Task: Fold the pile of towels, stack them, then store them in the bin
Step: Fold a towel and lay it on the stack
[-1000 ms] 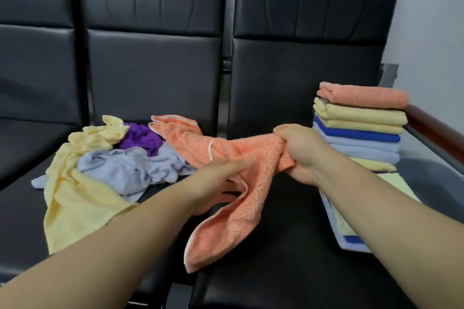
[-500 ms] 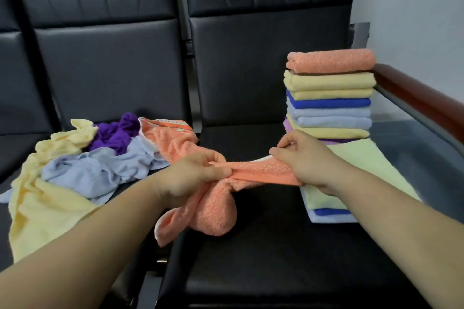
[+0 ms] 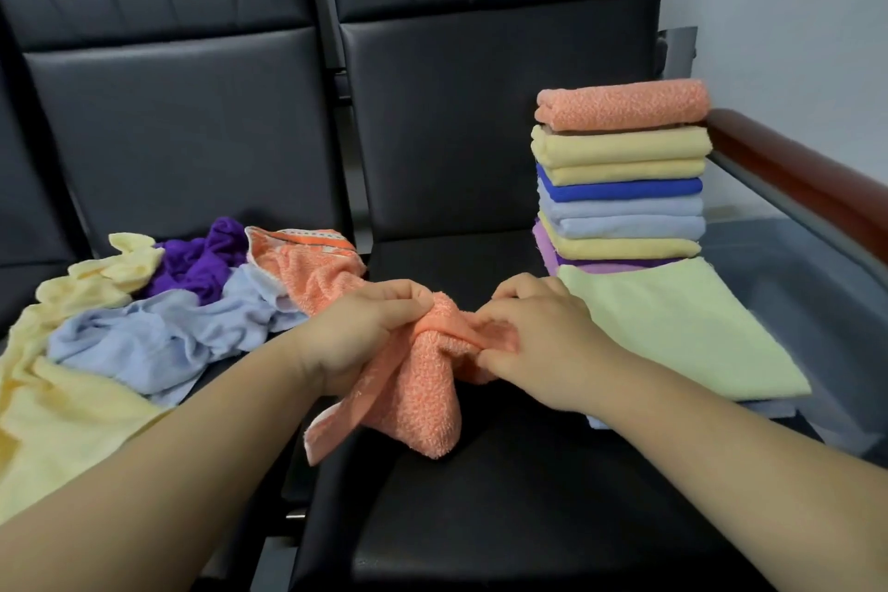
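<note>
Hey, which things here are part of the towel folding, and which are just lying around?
In the job: orange towel, gripped by left hand and right hand; unfolded pile; folded stack; pale green towel lying flat before it.
Just there: black seats; wooden armrest. No bin in view.

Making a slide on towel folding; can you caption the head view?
Left hand and right hand grip a bunched orange towel over a black seat, unfolded pile left, folded stack right.
</note>
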Action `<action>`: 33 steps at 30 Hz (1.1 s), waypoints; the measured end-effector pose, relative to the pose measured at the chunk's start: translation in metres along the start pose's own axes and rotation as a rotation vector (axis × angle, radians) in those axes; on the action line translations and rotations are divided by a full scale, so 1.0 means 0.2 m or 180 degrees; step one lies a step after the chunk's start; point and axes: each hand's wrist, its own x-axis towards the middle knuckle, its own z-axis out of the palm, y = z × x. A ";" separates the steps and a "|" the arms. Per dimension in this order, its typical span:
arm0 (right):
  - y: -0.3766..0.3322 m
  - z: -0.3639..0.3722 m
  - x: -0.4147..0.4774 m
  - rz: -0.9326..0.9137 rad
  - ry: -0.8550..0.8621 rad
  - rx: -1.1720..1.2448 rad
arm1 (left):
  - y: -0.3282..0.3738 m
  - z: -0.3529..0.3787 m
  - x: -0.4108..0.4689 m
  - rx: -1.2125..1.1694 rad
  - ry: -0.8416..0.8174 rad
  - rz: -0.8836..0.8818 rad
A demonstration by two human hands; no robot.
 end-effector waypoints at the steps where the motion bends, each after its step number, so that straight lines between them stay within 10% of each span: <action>1: -0.01 0.01 0.01 -0.0071 -0.0059 0.0049 | 0.00 0.00 -0.01 0.0014 0.0003 0.0019; 13: 0.00 -0.17 -0.03 0.0209 -0.1179 0.1940 | 0.09 0.01 -0.16 0.2839 -0.0392 0.0810; 20: -0.02 -0.16 -0.02 0.0384 -0.1030 0.1889 | 0.11 -0.02 -0.18 0.3693 0.0409 0.1116; 28: -0.09 -0.11 -0.03 0.0148 -0.0793 0.1088 | 0.16 0.02 -0.25 0.2423 0.1112 0.1353; 33: -0.10 -0.16 -0.05 0.0125 -0.0860 0.1787 | 0.21 -0.01 -0.31 0.2898 0.0339 0.1062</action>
